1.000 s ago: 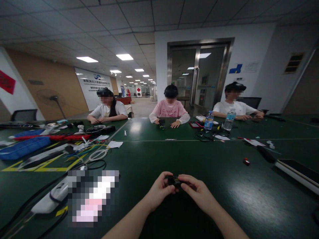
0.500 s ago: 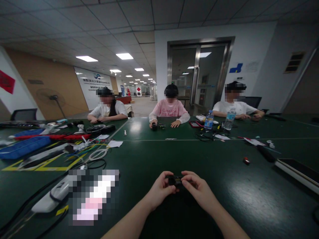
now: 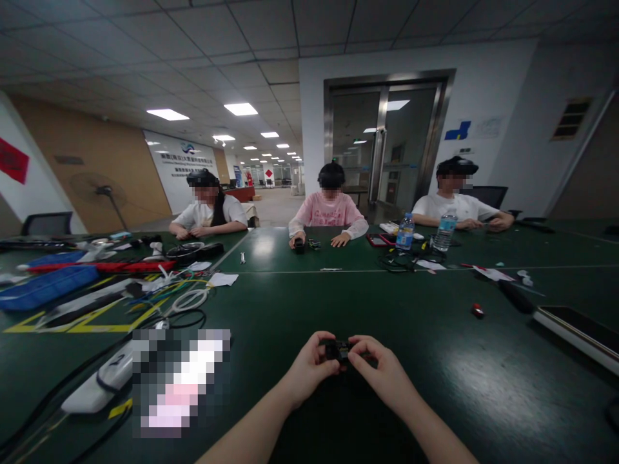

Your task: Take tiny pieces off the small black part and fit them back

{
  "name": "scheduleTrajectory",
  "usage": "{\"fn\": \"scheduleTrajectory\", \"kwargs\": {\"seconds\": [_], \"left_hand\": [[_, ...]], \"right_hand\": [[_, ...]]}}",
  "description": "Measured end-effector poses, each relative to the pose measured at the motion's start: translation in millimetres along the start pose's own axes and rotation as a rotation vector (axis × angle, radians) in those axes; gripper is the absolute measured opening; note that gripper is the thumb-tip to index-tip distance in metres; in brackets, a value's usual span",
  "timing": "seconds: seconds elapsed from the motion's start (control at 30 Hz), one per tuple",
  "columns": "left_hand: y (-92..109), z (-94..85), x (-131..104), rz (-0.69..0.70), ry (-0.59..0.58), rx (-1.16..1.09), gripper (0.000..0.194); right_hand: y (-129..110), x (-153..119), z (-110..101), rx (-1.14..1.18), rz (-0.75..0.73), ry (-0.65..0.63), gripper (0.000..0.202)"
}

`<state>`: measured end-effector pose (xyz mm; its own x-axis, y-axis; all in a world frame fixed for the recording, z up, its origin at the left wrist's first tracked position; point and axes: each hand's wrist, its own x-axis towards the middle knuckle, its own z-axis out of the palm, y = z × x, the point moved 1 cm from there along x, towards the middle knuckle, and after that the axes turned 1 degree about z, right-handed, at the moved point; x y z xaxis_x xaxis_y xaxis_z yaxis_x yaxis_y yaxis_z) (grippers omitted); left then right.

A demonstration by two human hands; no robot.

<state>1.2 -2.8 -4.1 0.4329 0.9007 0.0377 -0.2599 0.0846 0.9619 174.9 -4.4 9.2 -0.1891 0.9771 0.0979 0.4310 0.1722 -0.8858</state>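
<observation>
A small dark device with a few yellowish marks is held between my hands, just above the green table. My left hand grips its left end, thumb in front and fingers behind. At the other end, my right hand pinches its right edge between thumb and fingertips. The fingers cover part of the device, and its exact kind is too small and dark to make out.
To my left are a white power strip, cables and a blue tray. On the right lie a small red object and a flat white-edged device. Bottles stand farther off; three people sit opposite.
My right hand has shifted slightly left, its fingers closer in over the dark device. My left hand keeps its grip almost unchanged.
</observation>
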Motion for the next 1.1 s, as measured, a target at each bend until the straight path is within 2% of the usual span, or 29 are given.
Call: {"fn": "scheduleTrajectory", "kwargs": {"seconds": [0.1, 0.37, 0.53, 0.8, 1.1], "left_hand": [[-1.3, 0.2, 0.5, 0.002, -0.005, -0.028, 0.043], [-1.1, -3.1, -0.6, -0.001, -0.026, -0.047, 0.044], [1.9, -2.1, -0.7, -0.035, -0.027, -0.045, 0.044], [-4.6, -5.4, -0.2, -0.021, -0.046, -0.034, 0.046], [-0.8, -3.2, -0.2, -0.043, -0.046, -0.046, 0.047]], "right_hand": [[2.6, 1.5, 2.2, 0.112, 0.007, -0.005, 0.011], [-0.8, 1.1, 3.2, 0.332, 0.126, -0.069, 0.028], [2.1, -0.2, 4.3, 0.364, 0.213, -0.081, 0.034], [4.2, -0.4, 7.6, 0.440, 0.245, -0.046, 0.036], [5.3, 1.8, 10.3, 0.435, 0.239, -0.016, 0.037]]}}
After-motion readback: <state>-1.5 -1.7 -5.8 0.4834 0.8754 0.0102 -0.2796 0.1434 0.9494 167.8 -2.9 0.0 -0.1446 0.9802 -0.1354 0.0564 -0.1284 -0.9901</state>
